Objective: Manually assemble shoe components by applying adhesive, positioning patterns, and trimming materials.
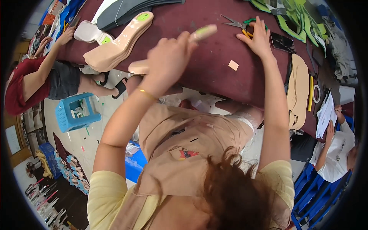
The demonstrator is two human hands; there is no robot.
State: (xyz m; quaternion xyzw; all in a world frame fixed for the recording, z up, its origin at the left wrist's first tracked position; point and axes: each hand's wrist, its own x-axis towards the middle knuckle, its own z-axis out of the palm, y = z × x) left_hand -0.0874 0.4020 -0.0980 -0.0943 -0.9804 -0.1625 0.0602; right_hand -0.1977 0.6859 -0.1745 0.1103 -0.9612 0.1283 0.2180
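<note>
My left hand (168,59) is closed round a glossy beige shoe insole (205,32) with a yellow-green patch at its end, held above the table's near edge and slightly blurred. Beside it on the left lies a stack of similar beige insoles (119,44), the top one bearing a bright green sticker. Over on the right, my right hand (258,40) is spread with fingers extended, beside the handles of a pair of scissors (240,25). The scissors' blades point left; whether the fingers touch the handles I cannot tell.
The maroon-covered table (214,78) carries a small peach square (233,65), a black phone (283,42), bundled dark grey pieces (124,13), green pieces (293,25) and tan pieces (299,90). A blue stool (76,112) stands left. People sit on both sides.
</note>
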